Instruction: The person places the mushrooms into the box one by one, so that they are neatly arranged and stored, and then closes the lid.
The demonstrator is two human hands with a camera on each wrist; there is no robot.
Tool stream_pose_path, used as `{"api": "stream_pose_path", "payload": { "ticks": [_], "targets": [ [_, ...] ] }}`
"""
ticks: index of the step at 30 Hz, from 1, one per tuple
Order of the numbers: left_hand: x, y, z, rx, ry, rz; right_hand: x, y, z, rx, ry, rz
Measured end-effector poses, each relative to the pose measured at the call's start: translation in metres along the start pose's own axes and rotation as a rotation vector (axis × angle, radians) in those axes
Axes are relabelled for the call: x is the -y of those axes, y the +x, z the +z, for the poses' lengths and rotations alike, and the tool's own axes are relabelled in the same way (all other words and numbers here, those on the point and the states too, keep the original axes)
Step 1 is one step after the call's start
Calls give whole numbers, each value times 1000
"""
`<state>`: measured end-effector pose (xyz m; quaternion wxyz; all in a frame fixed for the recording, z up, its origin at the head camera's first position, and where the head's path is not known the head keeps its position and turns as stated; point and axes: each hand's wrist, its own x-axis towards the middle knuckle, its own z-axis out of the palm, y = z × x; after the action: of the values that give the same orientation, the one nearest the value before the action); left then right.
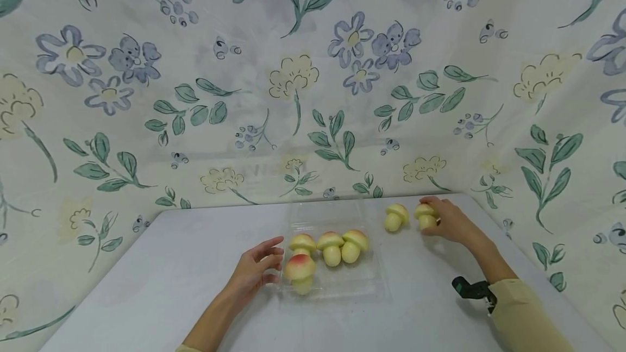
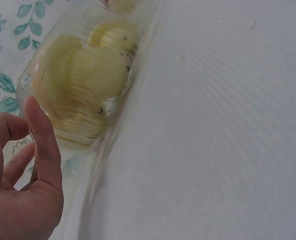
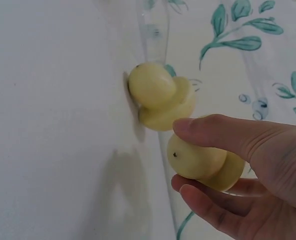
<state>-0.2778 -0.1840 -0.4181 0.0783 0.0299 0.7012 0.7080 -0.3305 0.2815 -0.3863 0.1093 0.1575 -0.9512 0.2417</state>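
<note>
My right hand [image 1: 451, 222] is at the back right of the white table, holding a yellow toy mushroom [image 3: 195, 159] between its thumb and fingers. Just left of it a second toy mushroom [image 1: 395, 217] stands by itself on the table. A clear plastic box [image 1: 342, 284] lies open at the middle, with several toy mushrooms [image 1: 331, 247] inside, some with reddish caps. At the box's left side is my left hand [image 1: 254, 268], fingers loosely bent and holding nothing. In the left wrist view its fingertips reach the box wall [image 2: 25, 82]; whether they press on it I cannot tell.
The white table [image 1: 195, 243] runs back to a floral cloth [image 1: 313, 124] hanging behind it and at both sides. Flat at the back of the box is its transparent lid [image 1: 325, 213]. A black device [image 1: 471, 289] is strapped at the right wrist.
</note>
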Motion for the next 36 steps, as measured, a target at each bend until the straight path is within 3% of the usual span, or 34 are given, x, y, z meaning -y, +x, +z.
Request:
{"api": "stream_pose_path", "payload": {
  "ticks": [16,36],
  "targets": [
    [-5,-3,1,-20,-2,-13,29,4,-7,-4,82,-70],
    [-3,-1,0,4,3,-12,71,2,1,35,182,-152]
  ]
}}
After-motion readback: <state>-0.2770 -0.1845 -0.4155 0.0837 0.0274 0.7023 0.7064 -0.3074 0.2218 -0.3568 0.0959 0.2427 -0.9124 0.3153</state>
